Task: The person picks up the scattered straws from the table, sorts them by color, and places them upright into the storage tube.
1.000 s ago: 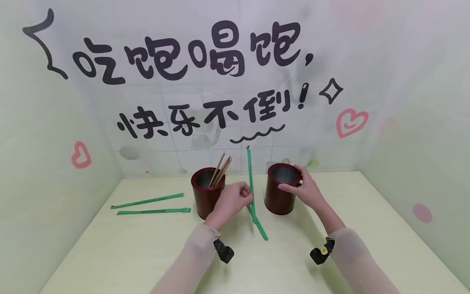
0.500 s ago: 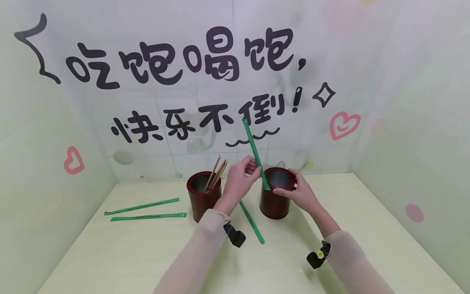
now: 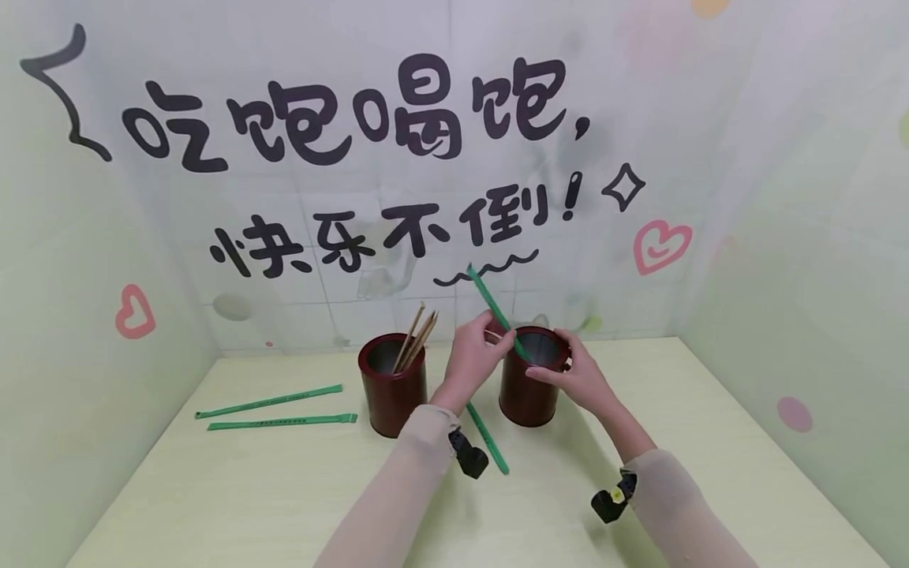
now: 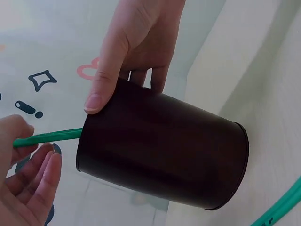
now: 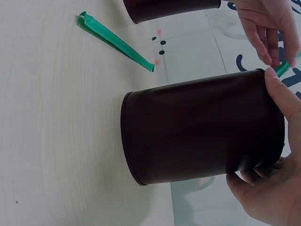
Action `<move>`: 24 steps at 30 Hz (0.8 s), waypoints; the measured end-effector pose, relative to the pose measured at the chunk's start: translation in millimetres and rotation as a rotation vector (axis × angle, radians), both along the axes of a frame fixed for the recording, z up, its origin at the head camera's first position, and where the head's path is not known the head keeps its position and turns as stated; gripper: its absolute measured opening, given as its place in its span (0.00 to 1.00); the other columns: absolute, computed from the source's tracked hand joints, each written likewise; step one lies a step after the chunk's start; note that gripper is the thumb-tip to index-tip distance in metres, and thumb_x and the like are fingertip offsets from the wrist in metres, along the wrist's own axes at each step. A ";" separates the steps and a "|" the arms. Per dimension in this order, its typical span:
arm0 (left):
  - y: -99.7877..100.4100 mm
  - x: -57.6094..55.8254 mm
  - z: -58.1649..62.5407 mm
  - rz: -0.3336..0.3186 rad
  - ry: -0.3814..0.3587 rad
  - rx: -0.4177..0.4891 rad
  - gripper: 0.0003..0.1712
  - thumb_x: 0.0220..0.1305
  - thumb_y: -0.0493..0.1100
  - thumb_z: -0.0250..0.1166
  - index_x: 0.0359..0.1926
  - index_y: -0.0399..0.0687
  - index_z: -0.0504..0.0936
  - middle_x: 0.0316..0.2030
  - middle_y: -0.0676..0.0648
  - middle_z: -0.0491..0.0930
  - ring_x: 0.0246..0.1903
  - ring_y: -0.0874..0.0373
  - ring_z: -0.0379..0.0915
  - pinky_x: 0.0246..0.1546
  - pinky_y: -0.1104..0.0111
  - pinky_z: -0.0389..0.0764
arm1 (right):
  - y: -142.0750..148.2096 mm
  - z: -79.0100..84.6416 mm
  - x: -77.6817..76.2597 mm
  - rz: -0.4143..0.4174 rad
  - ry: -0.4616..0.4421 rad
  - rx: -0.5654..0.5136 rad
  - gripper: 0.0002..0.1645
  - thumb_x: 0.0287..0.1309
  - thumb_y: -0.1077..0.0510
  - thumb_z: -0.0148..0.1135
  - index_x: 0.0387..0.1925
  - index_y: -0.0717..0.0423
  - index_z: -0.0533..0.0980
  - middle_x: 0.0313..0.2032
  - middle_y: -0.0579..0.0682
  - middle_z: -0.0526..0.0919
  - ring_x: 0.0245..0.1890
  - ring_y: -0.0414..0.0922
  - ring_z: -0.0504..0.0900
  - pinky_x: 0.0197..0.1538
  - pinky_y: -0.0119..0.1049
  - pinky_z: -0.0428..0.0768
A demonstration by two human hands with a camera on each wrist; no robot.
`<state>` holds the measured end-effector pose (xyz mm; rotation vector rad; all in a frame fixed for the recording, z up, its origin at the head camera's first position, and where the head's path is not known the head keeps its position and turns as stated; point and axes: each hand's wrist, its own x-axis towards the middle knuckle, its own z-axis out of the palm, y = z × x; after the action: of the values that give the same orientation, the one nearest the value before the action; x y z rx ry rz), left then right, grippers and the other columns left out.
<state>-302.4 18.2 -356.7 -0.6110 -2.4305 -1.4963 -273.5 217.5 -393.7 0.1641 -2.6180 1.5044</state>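
Note:
My left hand pinches a slim green wrapped straw, which slants down into the mouth of the right-hand dark red cylindrical holder. In the left wrist view the straw passes behind the holder's rim, so its lower end is hidden. My right hand grips that holder near the top, thumb on the near side and fingers around the far side. The holder stands upright on the table. Behind my left wrist, another green wrapped straw lies on the table between the two holders.
A matching dark red holder with several thin brown wooden sticks stands left of my left hand. Two more green wrapped straws lie at the table's left. A printed wall closes off the back, with panels at both sides.
My left hand has lifted the straw from the table, carried it right over the right-hand holder and lowered its end into the mouth. My right hand keeps its grip on the holder.

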 end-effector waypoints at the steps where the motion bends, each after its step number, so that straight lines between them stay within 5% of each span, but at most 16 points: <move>1: -1.0 0.4 -0.3 0.001 -0.019 -0.010 0.09 0.67 0.46 0.65 0.42 0.46 0.82 0.36 0.47 0.87 0.37 0.55 0.84 0.36 0.68 0.84 | -0.1 0.1 -0.1 -0.001 -0.003 -0.004 0.56 0.56 0.51 0.72 0.76 0.60 0.50 0.71 0.63 0.62 0.67 0.59 0.68 0.66 0.57 0.74; 10: -15.1 3.4 -8.6 0.004 -0.151 -0.105 0.16 0.64 0.49 0.69 0.47 0.45 0.81 0.40 0.46 0.84 0.40 0.54 0.82 0.42 0.64 0.85 | 1.8 2.0 1.2 0.005 -0.005 0.008 0.56 0.58 0.49 0.71 0.76 0.61 0.49 0.70 0.64 0.63 0.65 0.61 0.69 0.64 0.56 0.76; 24: -39.8 2.2 -49.8 0.072 -0.343 -0.075 0.17 0.63 0.49 0.69 0.45 0.42 0.81 0.41 0.41 0.84 0.34 0.56 0.81 0.39 0.66 0.84 | 2.4 0.2 1.2 0.014 0.007 0.003 0.55 0.58 0.50 0.71 0.76 0.61 0.50 0.70 0.64 0.63 0.67 0.61 0.67 0.65 0.58 0.76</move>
<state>-300.2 -21.6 -406.5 -0.2944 -2.7375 -1.5990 -272.3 219.9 -393.5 0.1876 -2.6189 1.5019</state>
